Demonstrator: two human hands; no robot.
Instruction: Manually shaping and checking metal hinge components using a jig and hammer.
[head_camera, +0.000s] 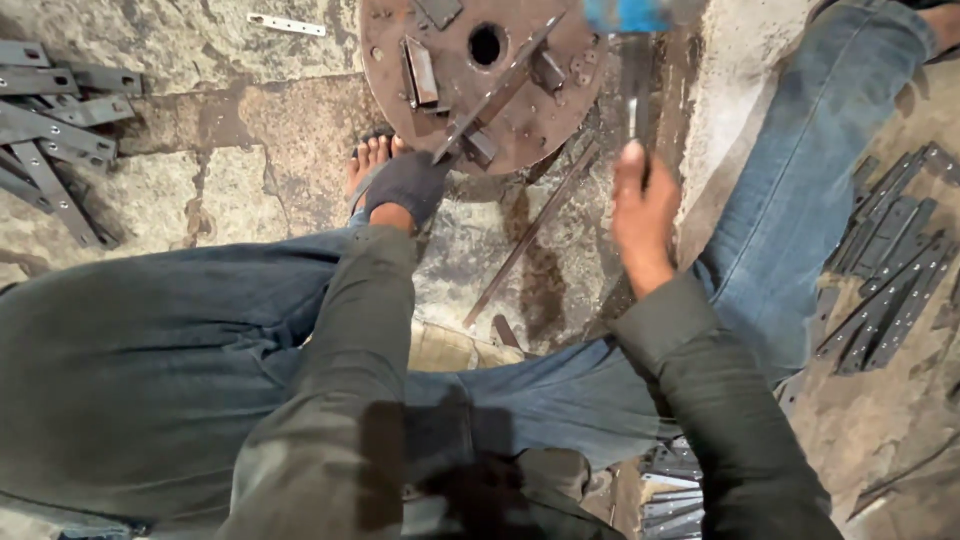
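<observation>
Now, left hand (405, 187): gloved, clamped on flat metal strip (497, 92) across round steel plate (480, 75).
Right hand (641, 215): fist wrapped round hammer (632, 60) handle.

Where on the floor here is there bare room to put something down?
Bare stone lies between the strip pile at left and the round plate, above the foot. Crowded: the plate's top, and the strips at right.

dim, flat light over the whole frame, brightest on the pale stone floor (260, 140) at upper left and upper centre. soft shadows pool under the legs at the bottom. the right hand (643, 215) and the blue-headed hammer (630, 40) are smeared by motion blur; the bottom edge is dark and soft.
</observation>
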